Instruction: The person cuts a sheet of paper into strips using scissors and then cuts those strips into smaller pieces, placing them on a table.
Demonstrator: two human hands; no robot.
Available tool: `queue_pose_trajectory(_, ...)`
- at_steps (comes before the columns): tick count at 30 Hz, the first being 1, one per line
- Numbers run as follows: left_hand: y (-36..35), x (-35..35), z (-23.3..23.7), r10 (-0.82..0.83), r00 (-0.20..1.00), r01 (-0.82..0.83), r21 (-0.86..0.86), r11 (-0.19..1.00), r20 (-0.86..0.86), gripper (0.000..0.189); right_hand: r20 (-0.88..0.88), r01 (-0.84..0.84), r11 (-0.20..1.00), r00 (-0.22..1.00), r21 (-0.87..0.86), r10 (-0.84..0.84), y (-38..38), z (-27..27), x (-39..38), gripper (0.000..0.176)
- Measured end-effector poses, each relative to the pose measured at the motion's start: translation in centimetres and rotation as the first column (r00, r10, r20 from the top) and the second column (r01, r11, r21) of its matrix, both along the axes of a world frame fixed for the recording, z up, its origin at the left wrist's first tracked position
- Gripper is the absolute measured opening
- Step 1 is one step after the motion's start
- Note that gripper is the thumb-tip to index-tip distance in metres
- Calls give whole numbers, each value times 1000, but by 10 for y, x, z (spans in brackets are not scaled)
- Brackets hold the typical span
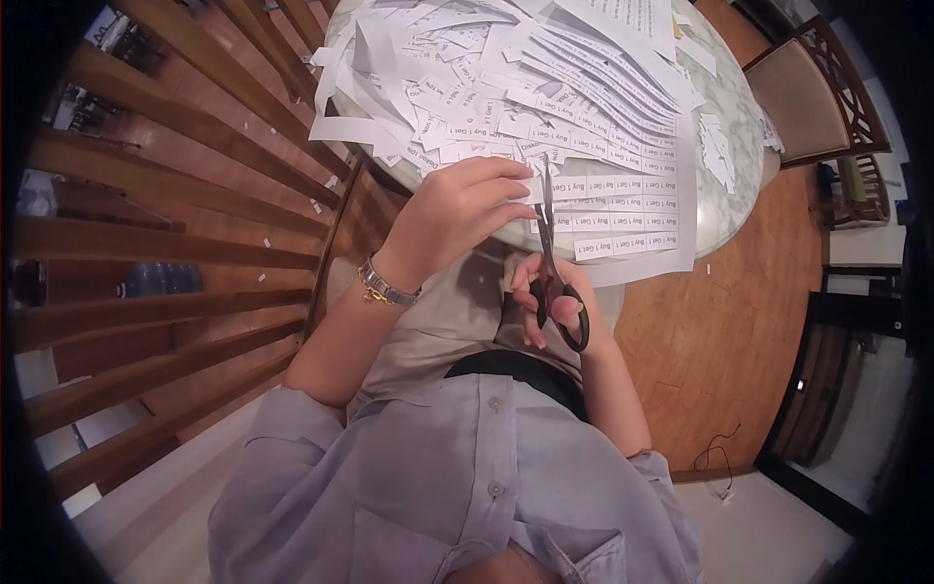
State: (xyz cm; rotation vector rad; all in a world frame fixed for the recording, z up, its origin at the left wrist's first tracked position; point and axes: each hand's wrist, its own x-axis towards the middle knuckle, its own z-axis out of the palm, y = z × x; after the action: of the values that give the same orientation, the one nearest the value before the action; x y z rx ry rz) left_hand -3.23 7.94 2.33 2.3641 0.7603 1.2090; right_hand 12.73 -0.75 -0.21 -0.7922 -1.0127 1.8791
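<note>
My left hand (465, 209), with a metal watch and a gold-coloured bracelet at its wrist, pinches the left end of a printed paper strip (608, 184) between thumb and fingers. Black-handled scissors (547, 229) are in my right hand (556, 300), with fingers and thumb through the handle loops. Their blades point away from me and cross the strip close beside my left fingertips. More strips reading "Buy 1 Get 1" (623, 222) lie just to the right of the blades. Beyond my hands spreads a pile of small cut paper slips (457, 102).
The round marble-look table (730, 209) carries the papers, with layered uncut strips (593, 73) at its far side. Wooden slats (165, 238) run along the left. A cushioned chair (803, 97) stands at the far right. Paper scraps dot the floor.
</note>
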Motion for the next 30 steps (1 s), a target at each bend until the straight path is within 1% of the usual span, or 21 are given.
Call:
queue_pose_trajectory(6, -1, -1, 4, -4, 1000, 4, -12, 1000, -7, 20, 1, -14, 1000, 1000, 17, 14, 4, -3, -1, 60)
queue_pose_trajectory(8, -1, -1, 4, -20, 1000, 20, 48, 999, -4, 19, -1, -20, 999, 1000, 27, 20, 5, -3, -1, 59)
queue_pose_trajectory(16, -1, -2, 3, -7, 1000, 7, 48, 999, -2, 18, -13, -23, 999, 1000, 46, 23, 8, -2, 0, 55)
queue_pose_trajectory(30, -1, -1, 4, -13, 1000, 14, 71, 997, -7, 19, -4, -6, 1000, 1000, 24, 6, 6, 1, 0, 49)
